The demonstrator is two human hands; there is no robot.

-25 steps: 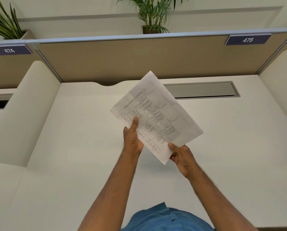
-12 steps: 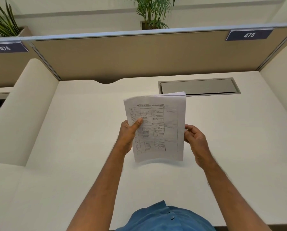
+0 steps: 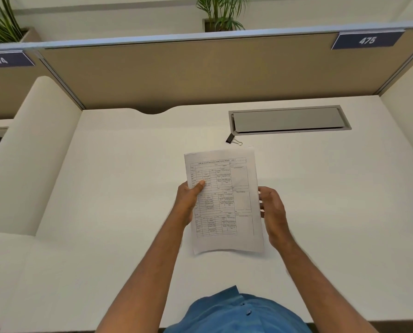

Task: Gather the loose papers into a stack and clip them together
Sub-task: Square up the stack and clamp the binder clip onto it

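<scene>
A stack of white papers (image 3: 227, 205) printed with tables stands nearly upright above the white desk (image 3: 119, 193), long side vertical. My left hand (image 3: 188, 198) grips its left edge, thumb on the front page. My right hand (image 3: 271, 207) presses against the right edge with fingers curled around it. A black binder clip (image 3: 231, 139) with silver handles lies on the desk just beyond the top of the papers, apart from both hands.
A grey cable hatch (image 3: 289, 120) is set into the desk at the back right, close to the clip. A tan partition (image 3: 188, 73) closes the back, cream side dividers (image 3: 32, 152) flank the desk. Potted plants (image 3: 221, 13) stand behind the partition.
The papers turned from a diagonal tilt to upright and came lower and nearer to me. My right hand moved from the bottom corner to the right edge. The binder clip has come into sight.
</scene>
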